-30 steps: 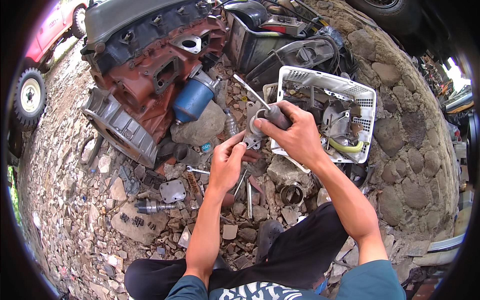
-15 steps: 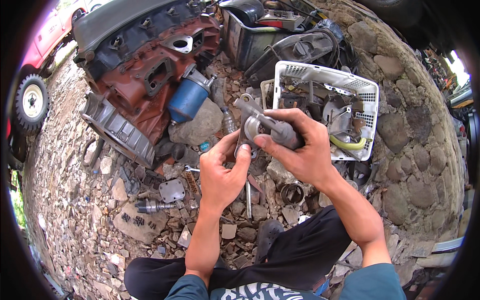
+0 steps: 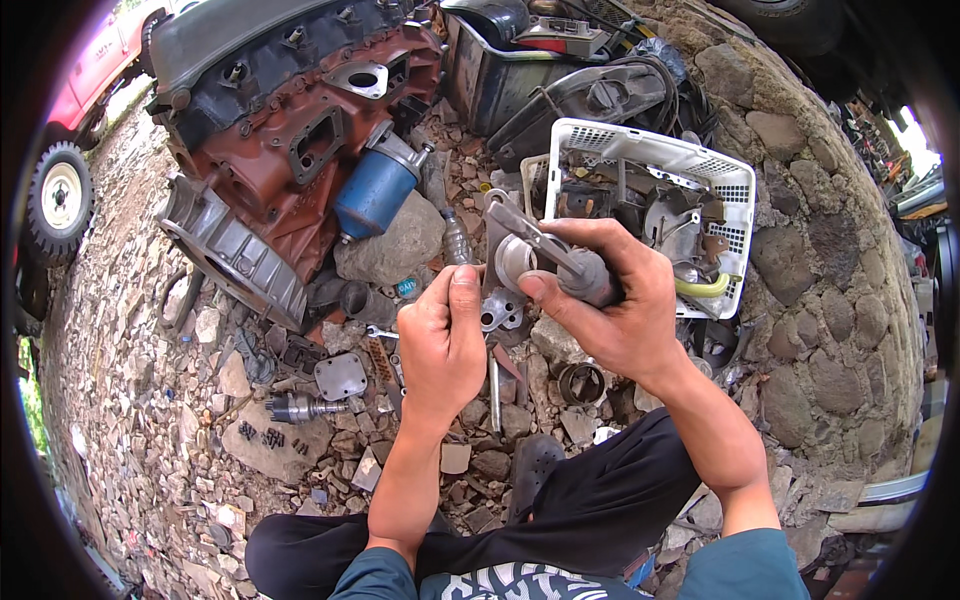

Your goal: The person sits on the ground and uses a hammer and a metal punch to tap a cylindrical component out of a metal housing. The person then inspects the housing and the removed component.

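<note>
My right hand (image 3: 625,310) is wrapped round a grey metal engine part (image 3: 514,258). The part has a flat flange, a round collar and a cylindrical body that the palm partly covers. Just left of it, my left hand (image 3: 440,340) is closed with thumb pressed on forefinger, apart from the part. Whatever is in that pinch is too small to name. Below and between the hands lies a silver metal fitting with holes (image 3: 500,310) on the stones.
A red-brown engine block (image 3: 270,180) with a blue oil filter (image 3: 376,195) stands left. At right, a white plastic basket (image 3: 745,210) holds metal parts. A cover plate (image 3: 342,376), a toothed shaft (image 3: 300,407) and small bolts (image 3: 272,436) lie on stony ground.
My left hand has come off the flanged part and closed into a pinch. My right hand has shifted slightly right with the part, turning it a little.
</note>
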Action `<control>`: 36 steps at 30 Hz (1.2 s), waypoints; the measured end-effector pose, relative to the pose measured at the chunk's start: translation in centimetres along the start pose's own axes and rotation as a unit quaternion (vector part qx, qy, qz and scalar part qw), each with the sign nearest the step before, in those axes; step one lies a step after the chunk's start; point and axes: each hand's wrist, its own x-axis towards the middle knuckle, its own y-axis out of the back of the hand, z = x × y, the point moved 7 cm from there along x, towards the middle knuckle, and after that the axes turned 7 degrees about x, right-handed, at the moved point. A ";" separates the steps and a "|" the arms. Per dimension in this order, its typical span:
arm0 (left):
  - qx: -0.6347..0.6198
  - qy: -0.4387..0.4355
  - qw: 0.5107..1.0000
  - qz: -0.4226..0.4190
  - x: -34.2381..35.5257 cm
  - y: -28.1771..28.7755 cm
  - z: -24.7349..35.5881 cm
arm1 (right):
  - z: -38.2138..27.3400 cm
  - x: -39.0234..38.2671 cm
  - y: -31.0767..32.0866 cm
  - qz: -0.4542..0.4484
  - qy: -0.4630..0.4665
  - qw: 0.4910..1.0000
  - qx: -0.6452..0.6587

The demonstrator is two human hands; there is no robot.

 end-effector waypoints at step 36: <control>-0.162 0.120 0.973 -0.108 -0.7 0.2 0.9 | -1.2 -0.2 -0.2 0.014 0.043 0.999 -0.019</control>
